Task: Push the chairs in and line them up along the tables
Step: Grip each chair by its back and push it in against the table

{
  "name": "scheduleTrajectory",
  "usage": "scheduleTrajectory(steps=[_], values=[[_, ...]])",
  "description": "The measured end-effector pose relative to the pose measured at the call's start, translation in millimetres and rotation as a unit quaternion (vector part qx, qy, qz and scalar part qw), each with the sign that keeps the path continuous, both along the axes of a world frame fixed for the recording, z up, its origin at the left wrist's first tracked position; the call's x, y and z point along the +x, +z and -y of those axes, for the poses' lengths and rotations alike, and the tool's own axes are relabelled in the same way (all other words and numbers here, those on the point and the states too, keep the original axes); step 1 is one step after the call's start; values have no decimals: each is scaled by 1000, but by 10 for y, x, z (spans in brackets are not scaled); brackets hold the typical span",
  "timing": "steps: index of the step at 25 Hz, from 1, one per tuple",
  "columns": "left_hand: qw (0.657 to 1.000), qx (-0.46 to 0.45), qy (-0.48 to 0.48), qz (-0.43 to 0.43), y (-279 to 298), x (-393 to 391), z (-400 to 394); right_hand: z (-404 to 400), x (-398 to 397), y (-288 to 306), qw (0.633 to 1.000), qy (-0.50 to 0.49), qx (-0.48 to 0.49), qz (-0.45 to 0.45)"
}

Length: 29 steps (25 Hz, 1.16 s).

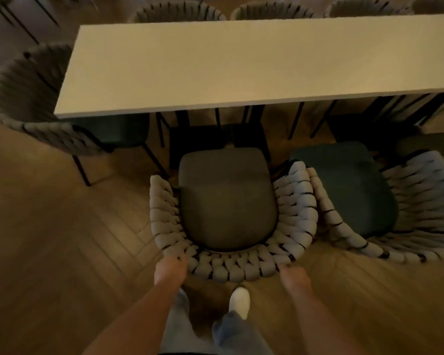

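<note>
A chair with a grey seat cushion and a curved back of thick woven grey rope (228,206) stands in front of me, facing the long white table (241,67). Its seat front sits just short of the table's near edge. My left hand (170,269) grips the left rear of the woven back. My right hand (294,276) grips the right rear of the same back. A second chair with a dark green seat (354,190) stands right beside it, turned at an angle, its rope back touching the first chair's.
Another woven chair (36,106) stands at the table's left end, partly under the top. Several chair backs (177,11) line the far side. Black table and chair legs (256,129) show under the top. My feet (239,301) stand on herringbone wood floor (62,239).
</note>
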<state>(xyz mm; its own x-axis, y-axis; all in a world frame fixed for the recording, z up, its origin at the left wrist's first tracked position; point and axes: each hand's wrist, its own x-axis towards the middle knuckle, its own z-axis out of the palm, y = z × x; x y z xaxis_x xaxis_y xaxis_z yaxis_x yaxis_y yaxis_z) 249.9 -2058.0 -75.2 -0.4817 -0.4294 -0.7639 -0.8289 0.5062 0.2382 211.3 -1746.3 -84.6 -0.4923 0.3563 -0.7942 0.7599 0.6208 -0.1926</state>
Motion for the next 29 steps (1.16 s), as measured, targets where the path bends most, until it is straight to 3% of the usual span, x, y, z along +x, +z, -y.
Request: scheduleTrajectory(steps=[2,6,8,11,14,18,29], values=[[980,57,187,25,-211,159,-168,-125,-67,-143,999,-41,-9,7],[852,229,470,14,-397,197,-395,-207,-150,-472,967,-223,-126,6],[769,295,566,-24,-382,140,-544,-196,-205,-607,917,-331,-220,-30],[713,322,620,-53,-485,57,-679,-144,-301,-646,863,-404,-297,-60],[701,305,642,-56,-584,9,-698,-138,-369,-702,845,-425,-322,-37],[678,300,667,-73,-656,20,-689,-154,-360,-787,849,-433,-304,-6],[617,323,702,-145,-742,-123,-526,160,-577,-673,826,-468,-311,-41]])
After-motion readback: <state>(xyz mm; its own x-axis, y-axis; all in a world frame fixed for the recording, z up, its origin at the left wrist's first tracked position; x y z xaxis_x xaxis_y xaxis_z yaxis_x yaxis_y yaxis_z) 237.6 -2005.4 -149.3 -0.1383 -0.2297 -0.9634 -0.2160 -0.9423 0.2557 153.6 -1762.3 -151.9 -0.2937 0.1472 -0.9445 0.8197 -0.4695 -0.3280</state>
